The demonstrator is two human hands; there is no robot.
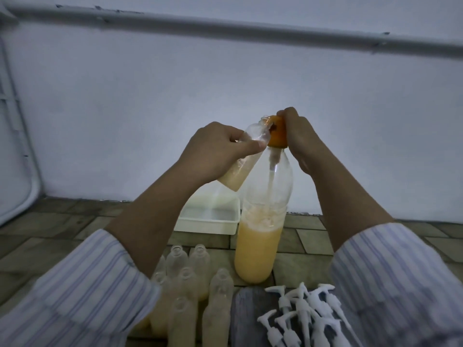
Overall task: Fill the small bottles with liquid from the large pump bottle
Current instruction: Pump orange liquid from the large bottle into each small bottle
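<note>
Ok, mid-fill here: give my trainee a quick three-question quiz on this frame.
1. True or false: the left hand holds the small bottle upright.
2. What does the right hand press? A) orange pump head B) white tray C) loose white pumps
3. Fill in: the large bottle is about ___ full.

Key: 1 false, it is tilted, mouth at the spout. 2 A. 3 half.
</note>
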